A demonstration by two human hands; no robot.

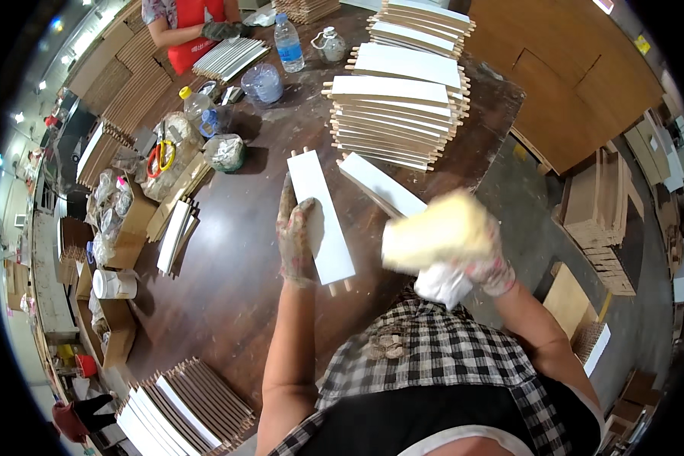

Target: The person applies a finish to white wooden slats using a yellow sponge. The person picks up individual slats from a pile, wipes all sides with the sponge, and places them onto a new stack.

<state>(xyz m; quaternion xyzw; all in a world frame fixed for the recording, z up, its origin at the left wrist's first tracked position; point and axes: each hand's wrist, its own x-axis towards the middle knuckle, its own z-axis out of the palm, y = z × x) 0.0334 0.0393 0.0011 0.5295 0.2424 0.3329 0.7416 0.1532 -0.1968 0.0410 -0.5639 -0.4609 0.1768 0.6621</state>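
A white board (pixel 321 220) with wooden dowel pegs at both ends lies on the dark brown table (pixel 235 319) in front of me. My left hand (pixel 295 247), in a stained glove, grips its left edge, with one finger on the white face. My right hand (pixel 490 262), also gloved, holds a pale yellow sponge-like block (pixel 441 232), smeared by motion. A crumpled white cloth (pixel 443 285) hangs below the block by the same hand. Behind the block, a second white board (pixel 380 184) with a peg lies slanted, its near end hidden.
Stacked pegged boards (pixel 395 114) rise at the far right; another stack (pixel 182 410) is at the near left. Far left are a water bottle (pixel 288 45), jars, scissors (pixel 160 158) and boxes (pixel 133 220). A co-worker's gloved hand (pixel 224 30) is across the table.
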